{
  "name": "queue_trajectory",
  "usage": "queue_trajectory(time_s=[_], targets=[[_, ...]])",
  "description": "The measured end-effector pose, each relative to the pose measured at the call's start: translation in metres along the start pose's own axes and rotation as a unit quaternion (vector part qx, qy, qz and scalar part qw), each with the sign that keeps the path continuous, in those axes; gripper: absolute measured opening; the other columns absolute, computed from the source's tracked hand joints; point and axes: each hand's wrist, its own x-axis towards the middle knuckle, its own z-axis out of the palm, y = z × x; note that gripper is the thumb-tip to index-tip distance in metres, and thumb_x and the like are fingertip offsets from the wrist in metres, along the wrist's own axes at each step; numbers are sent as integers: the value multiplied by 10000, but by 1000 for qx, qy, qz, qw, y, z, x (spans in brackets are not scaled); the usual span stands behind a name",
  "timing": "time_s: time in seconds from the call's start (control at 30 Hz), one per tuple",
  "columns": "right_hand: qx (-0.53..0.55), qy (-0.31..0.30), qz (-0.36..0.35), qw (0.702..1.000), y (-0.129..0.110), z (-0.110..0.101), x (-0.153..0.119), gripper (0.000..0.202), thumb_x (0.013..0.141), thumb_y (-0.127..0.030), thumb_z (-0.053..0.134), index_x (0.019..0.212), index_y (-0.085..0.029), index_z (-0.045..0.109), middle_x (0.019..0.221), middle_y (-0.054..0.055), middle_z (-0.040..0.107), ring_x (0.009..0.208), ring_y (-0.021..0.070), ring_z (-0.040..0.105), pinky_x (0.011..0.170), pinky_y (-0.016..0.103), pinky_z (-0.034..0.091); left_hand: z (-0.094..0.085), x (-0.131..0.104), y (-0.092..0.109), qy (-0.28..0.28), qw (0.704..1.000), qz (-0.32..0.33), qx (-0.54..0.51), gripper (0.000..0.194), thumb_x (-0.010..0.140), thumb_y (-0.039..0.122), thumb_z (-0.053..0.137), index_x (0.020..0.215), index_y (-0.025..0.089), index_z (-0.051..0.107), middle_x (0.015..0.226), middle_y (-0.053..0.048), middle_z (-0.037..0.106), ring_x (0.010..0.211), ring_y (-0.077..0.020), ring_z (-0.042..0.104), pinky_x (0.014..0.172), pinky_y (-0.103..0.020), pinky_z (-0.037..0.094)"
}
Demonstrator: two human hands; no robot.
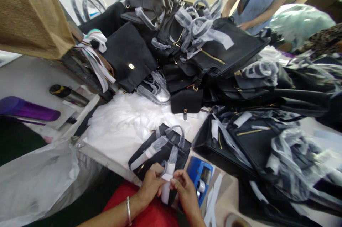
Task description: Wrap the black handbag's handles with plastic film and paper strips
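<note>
A small black handbag (183, 157) lies near the table's front edge, its handles and straps wrapped in clear plastic. White paper (166, 193) is wrapped around the end of one strap. My left hand (151, 186) pinches that paper from the left side. From the right, my right hand (184, 188) closes thumb and fingers on a folded flap of the same paper. Another strap (140, 159) on the bag's left also has white paper around it. A blue tape dispenser (194, 172) stands just right of my right hand.
Black bags (130, 54) are heaped at the back, with more bags (251, 141) to the right. White soft sheets (114, 115) cover the table's left part. Paper strips (213, 198) and a tape roll (236, 221) lie front right. A co-worker's hand (244, 26) is behind the heap.
</note>
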Motion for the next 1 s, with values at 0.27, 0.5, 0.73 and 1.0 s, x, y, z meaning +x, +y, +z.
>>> queue_trajectory(time_s=[0.27, 0.5, 0.73, 1.0], targets=[[45, 23, 33, 998, 9, 2, 8, 349, 702, -430, 750, 814, -197, 516, 610, -58, 549, 488, 101, 526, 469, 209, 410, -5, 2, -6, -16, 1000, -5, 1, 286, 724, 396, 658, 627, 168, 516, 397, 61, 428, 297, -63, 290, 306, -187, 183], [39, -39, 78, 995, 13, -5, 18, 433, 686, -463, 760, 898, -170, 521, 553, -67, 565, 390, 73, 484, 410, 189, 404, -8, 5, -16, -29, 1000, 11, -2, 327, 765, 465, 652, 783, 172, 509, 454, 60, 480, 291, -67, 310, 295, -180, 207], [-58, 6, 80, 995, 2, -1, 11, 293, 739, -427, 675, 762, -191, 503, 534, -50, 560, 456, 99, 507, 451, 193, 366, -5, 0, -22, -28, 999, 20, -2, 340, 819, 500, 609, 853, 186, 483, 498, 64, 501, 292, -67, 308, 295, -179, 198], [-150, 62, 43, 986, 3, 4, 1, 259, 816, -446, 596, 707, -212, 569, 604, -20, 597, 585, 158, 554, 546, 243, 397, -6, 1, -13, -26, 995, 76, 52, 205, 843, 372, 628, 889, 177, 582, 754, -5, 619, 653, -161, 570, 579, -226, 444]])
